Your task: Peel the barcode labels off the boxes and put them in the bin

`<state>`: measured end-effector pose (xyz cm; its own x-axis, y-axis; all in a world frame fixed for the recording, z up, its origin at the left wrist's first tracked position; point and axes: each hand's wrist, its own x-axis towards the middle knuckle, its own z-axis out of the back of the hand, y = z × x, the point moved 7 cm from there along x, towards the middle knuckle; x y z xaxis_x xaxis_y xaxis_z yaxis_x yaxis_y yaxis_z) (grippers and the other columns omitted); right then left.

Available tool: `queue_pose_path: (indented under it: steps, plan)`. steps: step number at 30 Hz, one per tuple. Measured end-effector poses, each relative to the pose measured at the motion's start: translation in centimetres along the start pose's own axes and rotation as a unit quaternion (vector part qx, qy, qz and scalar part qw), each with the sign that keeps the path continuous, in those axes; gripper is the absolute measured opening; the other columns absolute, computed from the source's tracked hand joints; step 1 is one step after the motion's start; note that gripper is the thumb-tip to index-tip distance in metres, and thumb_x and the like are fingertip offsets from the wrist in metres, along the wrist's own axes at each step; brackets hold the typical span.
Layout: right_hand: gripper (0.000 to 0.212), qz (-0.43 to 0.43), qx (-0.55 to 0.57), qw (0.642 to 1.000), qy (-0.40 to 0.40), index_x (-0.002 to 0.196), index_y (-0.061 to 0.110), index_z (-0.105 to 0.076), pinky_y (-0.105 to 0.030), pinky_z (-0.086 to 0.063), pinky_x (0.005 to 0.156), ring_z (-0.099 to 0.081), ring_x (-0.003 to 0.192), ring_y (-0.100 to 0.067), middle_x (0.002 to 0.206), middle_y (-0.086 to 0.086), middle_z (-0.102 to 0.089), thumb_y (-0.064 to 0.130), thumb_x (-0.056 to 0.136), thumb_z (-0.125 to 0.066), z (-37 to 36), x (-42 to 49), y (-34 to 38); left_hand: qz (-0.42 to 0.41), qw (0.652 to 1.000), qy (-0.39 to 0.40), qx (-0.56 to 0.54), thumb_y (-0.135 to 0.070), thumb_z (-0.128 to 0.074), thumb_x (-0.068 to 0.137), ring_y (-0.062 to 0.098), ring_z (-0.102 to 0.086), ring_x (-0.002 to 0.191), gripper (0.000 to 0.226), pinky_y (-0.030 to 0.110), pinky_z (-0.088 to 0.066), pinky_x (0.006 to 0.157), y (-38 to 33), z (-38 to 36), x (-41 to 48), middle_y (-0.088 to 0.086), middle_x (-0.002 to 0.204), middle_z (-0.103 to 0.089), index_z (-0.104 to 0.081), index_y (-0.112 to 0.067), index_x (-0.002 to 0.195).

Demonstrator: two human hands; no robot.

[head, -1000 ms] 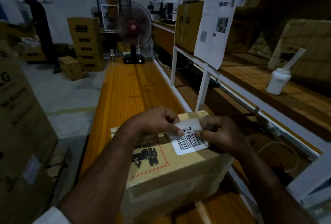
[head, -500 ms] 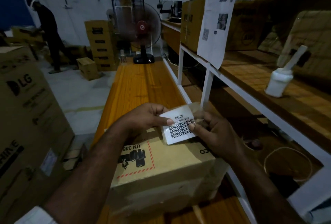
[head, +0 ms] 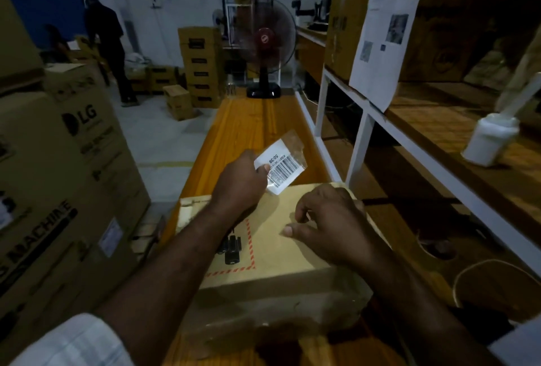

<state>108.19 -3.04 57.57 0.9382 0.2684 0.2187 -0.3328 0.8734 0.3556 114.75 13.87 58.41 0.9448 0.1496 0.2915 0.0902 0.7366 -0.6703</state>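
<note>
"Pinching the barcode label (head: 279, 165) by its left edge, our left grip (head: 243, 181) holds it up in the air, clear of the box (head: 275, 213). Do we agree on that?"

"We do. The label hangs over the orange worktop (head: 248, 119), just beyond the box's far edge, tilted, with its bars and printed numbers facing us. A crinkled fringe of clear film sticks out past its upper right side."

"And our right grip (head: 330, 225)?"

"It holds nothing. The fingers are loosely curled and the thumb points left, low over the right part of the box top. We cannot tell whether the fingertips touch the cardboard."

"Where does the box sit?"

"On the worktop, close in front of us, under both forearms. We see a red dashed frame and a black printed symbol on its top, partly covered by the left arm."

"What else do we have around us?"

"A white shelf rack (head: 363, 137) runs along our right, with a white bottle (head: 489, 138) on its wooden shelf and a printed sheet (head: 383, 29) hanging from the level above. A standing fan (head: 265, 52) is at the worktop's far end. Big LG cartons (head: 73, 160) stand on our left, and a stack of smaller boxes (head: 202, 67) rises behind the fan. Far off, a person in dark clothes (head: 108, 43) bends over more cartons."
</note>
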Motion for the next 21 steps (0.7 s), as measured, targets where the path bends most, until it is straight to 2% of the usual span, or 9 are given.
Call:
queue_pose_path:
  steps: [2,5,8,11,14,16,18,19,21]
  plan:
    - [0.030,-0.011,-0.023,1.000,-0.010,0.081,0.032,-0.059,-0.042,-0.040,0.094,-0.049,0.102,-0.013,0.102,0.012,-0.056,0.062,0.080,-0.064,-0.1,1.8,0.8,-0.001,1.000,-0.005,0.000,-0.033,-0.053,0.100,0.011,-0.057,0.072,0.023,0.022,-0.040,0.052,0.0,0.3,0.2,0.002,0.099,-0.065,-0.056,-0.013,0.110]
    - [0.033,-0.036,-0.040,0.999,0.009,0.081,0.028,-0.052,-0.051,-0.041,0.095,-0.058,0.103,-0.024,0.104,0.003,-0.066,0.058,0.082,-0.064,0.1,4.8,1.5,0.003,1.000,-0.007,-0.010,-0.031,-0.054,0.099,0.009,-0.052,0.068,0.022,0.017,-0.030,0.048,0.1,0.5,0.6,0.005,0.102,-0.067,-0.057,-0.011,0.109]
    - [0.031,-0.023,-0.038,0.999,0.019,0.080,0.026,-0.047,-0.044,-0.044,0.088,-0.062,0.091,-0.021,0.091,0.005,-0.065,0.051,0.086,-0.065,0.6,5.0,2.4,0.018,0.999,-0.015,-0.038,-0.028,-0.055,0.098,0.016,-0.058,0.077,0.023,0.020,-0.034,0.051,0.5,0.6,0.8,0.009,0.109,-0.069,-0.059,-0.009,0.110]
    - [0.031,-0.011,-0.018,0.999,0.037,0.072,0.026,-0.050,-0.036,-0.046,0.078,-0.055,0.073,-0.009,0.072,0.008,-0.058,0.046,0.085,-0.069,0.8,1.7,3.0,0.027,0.998,-0.018,-0.057,-0.029,-0.053,0.099,0.012,-0.059,0.075,0.023,0.018,-0.035,0.050,1.1,0.4,0.9,0.007,0.108,-0.069,-0.058,-0.011,0.112]
    - [0.029,-0.008,-0.034,0.997,0.075,0.071,0.028,-0.052,-0.034,-0.046,0.074,-0.051,0.071,-0.004,0.070,0.010,-0.056,0.048,0.083,-0.070,0.4,-0.7,2.7,0.028,0.997,-0.017,-0.070,-0.031,-0.052,0.099,0.013,-0.060,0.077,0.022,0.019,-0.037,0.050,1.3,0.2,0.9,0.006,0.108,-0.069,-0.058,-0.014,0.113]
    - [0.030,-0.012,-0.019,0.998,0.059,0.070,0.028,-0.052,-0.033,-0.047,0.069,-0.052,0.069,-0.006,0.069,0.009,-0.057,0.048,0.082,-0.071,0.2,0.0,2.5,0.016,0.998,-0.006,-0.060,-0.032,-0.052,0.099,0.015,-0.062,0.080,0.023,0.025,-0.046,0.055,0.9,0.1,0.8,0.004,0.109,-0.070,-0.058,-0.016,0.114]
    - [0.034,-0.018,-0.002,1.000,0.015,0.068,0.025,-0.050,-0.033,-0.044,0.063,-0.055,0.069,-0.012,0.067,0.006,-0.057,0.047,0.082,-0.071,0.0,1.9,2.5,0.007,0.999,0.000,-0.049,-0.034,-0.053,0.097,0.023,-0.066,0.089,0.026,0.033,-0.054,0.070,0.6,0.0,0.9,0.007,0.111,-0.070,-0.059,-0.017,0.116]
    - [0.036,-0.023,0.000,1.000,-0.001,0.069,0.022,-0.051,-0.033,-0.044,0.063,-0.057,0.071,-0.016,0.068,0.004,-0.059,0.048,0.082,-0.071,-0.2,3.1,2.6,0.005,0.999,0.003,-0.049,-0.035,-0.053,0.096,0.026,-0.066,0.092,0.028,0.036,-0.055,0.075,0.6,0.0,1.0,0.008,0.111,-0.070,-0.059,-0.017,0.117]
    - [0.037,-0.029,-0.010,0.999,-0.009,0.073,0.019,-0.054,-0.036,-0.047,0.064,-0.061,0.077,-0.023,0.075,0.001,-0.064,0.051,0.083,-0.069,-0.8,5.3,2.7,0.007,0.998,0.004,-0.061,-0.033,-0.053,0.096,0.025,-0.065,0.092,0.028,0.035,-0.053,0.074,0.8,0.2,1.0,0.008,0.109,-0.070,-0.060,-0.016,0.117]
